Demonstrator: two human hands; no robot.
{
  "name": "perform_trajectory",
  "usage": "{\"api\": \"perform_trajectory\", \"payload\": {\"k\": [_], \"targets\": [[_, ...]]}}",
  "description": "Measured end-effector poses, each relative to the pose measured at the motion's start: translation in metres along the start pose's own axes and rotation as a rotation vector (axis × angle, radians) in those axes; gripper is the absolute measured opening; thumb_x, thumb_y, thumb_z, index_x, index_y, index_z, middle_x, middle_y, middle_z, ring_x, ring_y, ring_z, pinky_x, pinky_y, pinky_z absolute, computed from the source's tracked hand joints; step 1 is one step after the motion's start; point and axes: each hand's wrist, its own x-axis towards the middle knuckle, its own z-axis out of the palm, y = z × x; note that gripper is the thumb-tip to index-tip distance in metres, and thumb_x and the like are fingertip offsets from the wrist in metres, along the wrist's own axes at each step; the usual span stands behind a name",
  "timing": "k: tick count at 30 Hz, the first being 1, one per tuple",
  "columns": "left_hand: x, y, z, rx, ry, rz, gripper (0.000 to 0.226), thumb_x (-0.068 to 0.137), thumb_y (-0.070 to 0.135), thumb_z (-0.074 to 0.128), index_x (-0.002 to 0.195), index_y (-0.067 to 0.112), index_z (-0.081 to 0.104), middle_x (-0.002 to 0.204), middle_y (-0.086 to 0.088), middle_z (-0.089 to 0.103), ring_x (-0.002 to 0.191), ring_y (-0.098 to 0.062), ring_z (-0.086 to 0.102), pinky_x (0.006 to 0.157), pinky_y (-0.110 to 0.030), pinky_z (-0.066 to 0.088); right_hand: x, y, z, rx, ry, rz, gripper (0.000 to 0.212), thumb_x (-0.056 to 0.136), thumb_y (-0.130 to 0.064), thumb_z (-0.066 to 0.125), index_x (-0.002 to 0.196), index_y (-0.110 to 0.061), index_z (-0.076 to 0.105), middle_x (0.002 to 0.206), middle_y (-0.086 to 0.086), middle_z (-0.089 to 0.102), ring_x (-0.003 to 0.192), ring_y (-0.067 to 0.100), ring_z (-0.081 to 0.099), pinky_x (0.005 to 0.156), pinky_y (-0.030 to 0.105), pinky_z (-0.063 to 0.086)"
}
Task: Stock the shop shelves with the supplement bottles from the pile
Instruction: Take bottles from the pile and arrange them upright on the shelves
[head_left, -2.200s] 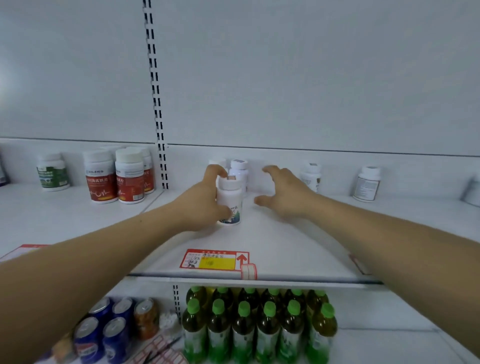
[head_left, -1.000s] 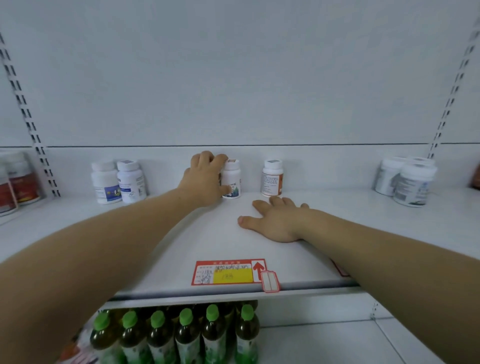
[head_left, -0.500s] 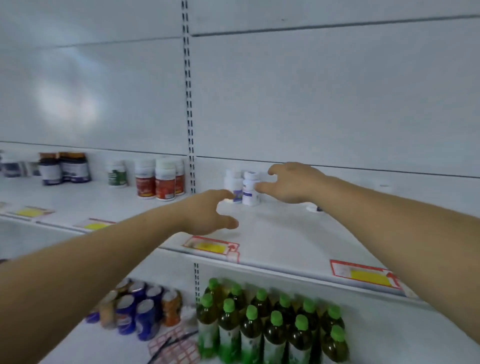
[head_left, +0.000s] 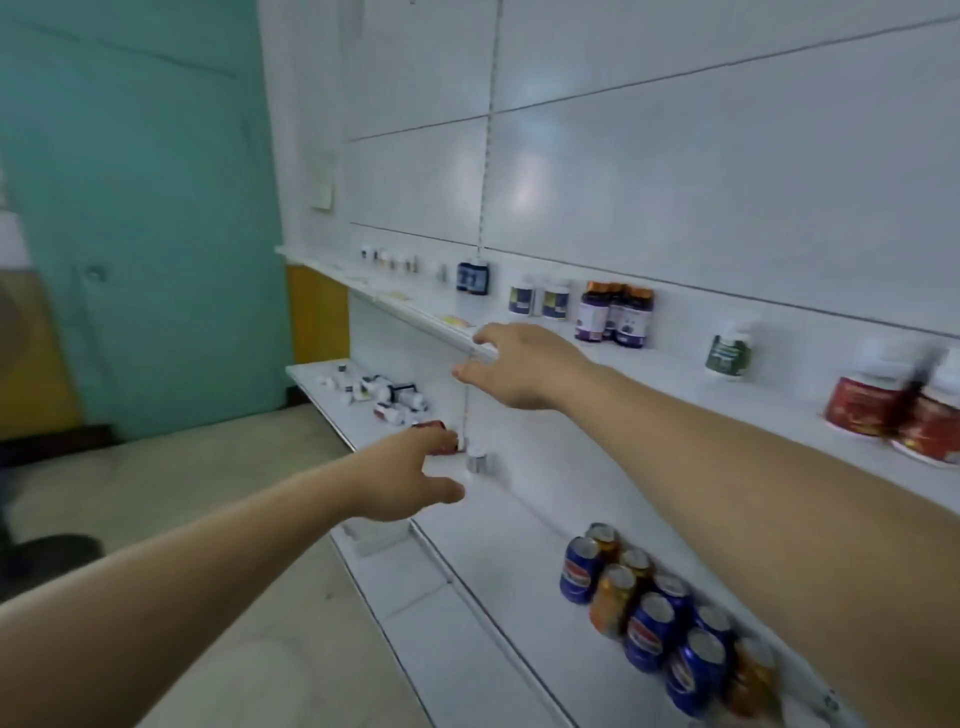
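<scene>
A pile of small supplement bottles (head_left: 382, 392) lies tumbled on the lower white shelf at the left. My left hand (head_left: 410, 475) stretches toward it, fingers loose and holding nothing, still short of the pile. A grey-capped bottle (head_left: 478, 462) and a red one (head_left: 434, 427) lie just beyond its fingertips. My right hand (head_left: 519, 371) hovers empty in front of the upper shelf's edge (head_left: 441, 327), fingers relaxed. On the upper shelf stand dark purple bottles (head_left: 618, 314), white bottles (head_left: 540, 299), a green-labelled bottle (head_left: 730, 353) and red-labelled bottles (head_left: 898, 408).
Blue and orange drink cans (head_left: 660, 618) are packed on the bottom shelf at the right. A teal wall (head_left: 140, 208) and a pale tiled floor (head_left: 171, 493) lie to the left. A dark object (head_left: 47, 551) sits on the floor at the far left.
My view has swung left along the shelving toward the pile. Both hands left the white bottles on the upper shelf, and my left hand now reaches down toward the lower shelf.
</scene>
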Motion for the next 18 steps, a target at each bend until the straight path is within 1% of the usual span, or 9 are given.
{"api": "perform_trajectory", "payload": {"k": [3,5,7,9,11,13,16,18], "targets": [[0.015,-0.073,-0.012,-0.009,-0.004,-0.129,0.065,0.087,0.044,0.061,0.143,0.026,0.034,0.148,0.002,0.037,0.129,-0.017,0.043,0.102,-0.026,0.033,0.059,-0.042,0.052,0.029,-0.088,-0.103,0.063,0.089,-0.062,0.045,0.141,-0.028,0.04,0.149,0.003,0.04,0.13,0.025,0.042,0.101,0.039,0.038],[0.034,-0.113,-0.016,-0.007,0.003,-0.189,0.065,0.086,0.045,0.062,0.142,0.027,0.035,0.145,0.0,0.041,0.125,-0.019,0.047,0.1,-0.027,0.036,0.095,-0.051,0.089,0.02,-0.144,-0.118,0.063,0.089,-0.062,0.045,0.141,-0.028,0.041,0.147,0.002,0.042,0.128,0.025,0.044,0.098,0.037,0.039],[0.061,-0.148,-0.016,-0.009,0.009,-0.212,0.065,0.086,0.045,0.061,0.142,0.026,0.035,0.146,-0.002,0.04,0.125,-0.02,0.046,0.099,-0.026,0.035,0.132,-0.046,0.126,0.007,-0.208,-0.103,0.065,0.09,-0.061,0.045,0.145,-0.028,0.036,0.152,0.001,0.036,0.133,0.026,0.04,0.103,0.038,0.037],[0.094,-0.178,-0.013,-0.02,0.0,-0.219,0.065,0.088,0.043,0.061,0.143,0.024,0.033,0.147,-0.002,0.037,0.127,-0.021,0.044,0.099,-0.025,0.034,0.17,-0.029,0.162,0.009,-0.244,-0.049,0.065,0.089,-0.062,0.044,0.145,-0.031,0.034,0.152,0.002,0.035,0.133,0.027,0.039,0.106,0.04,0.036],[0.133,-0.206,-0.006,-0.035,-0.03,-0.224,0.065,0.088,0.042,0.06,0.144,0.024,0.032,0.149,-0.002,0.034,0.128,-0.021,0.043,0.101,-0.027,0.034,0.208,-0.005,0.197,0.032,-0.264,0.027,0.059,0.088,-0.062,0.046,0.136,-0.027,0.044,0.142,0.006,0.046,0.123,0.028,0.047,0.098,0.038,0.042],[0.176,-0.233,0.002,-0.043,-0.066,-0.234,0.065,0.088,0.042,0.06,0.144,0.024,0.032,0.149,-0.003,0.035,0.126,-0.021,0.045,0.1,-0.026,0.035,0.248,0.018,0.228,0.075,-0.275,0.108,0.055,0.087,-0.06,0.048,0.127,-0.023,0.052,0.129,0.006,0.055,0.113,0.027,0.053,0.088,0.034,0.045],[0.234,-0.27,0.01,-0.064,-0.135,-0.252,0.065,0.089,0.042,0.059,0.144,0.023,0.032,0.147,-0.004,0.037,0.12,-0.02,0.049,0.095,-0.025,0.037,0.299,0.045,0.268,0.152,-0.276,0.249,0.058,0.085,-0.061,0.048,0.129,-0.023,0.051,0.126,0.007,0.056,0.111,0.029,0.054,0.09,0.036,0.046],[0.268,-0.296,0.014,-0.078,-0.183,-0.265,0.066,0.089,0.041,0.06,0.145,0.022,0.031,0.147,-0.005,0.036,0.123,-0.021,0.048,0.099,-0.027,0.037,0.327,0.057,0.291,0.181,-0.276,0.333,0.058,0.084,-0.061,0.048,0.126,-0.021,0.051,0.124,0.01,0.056,0.11,0.031,0.054,0.09,0.038,0.047]]}}
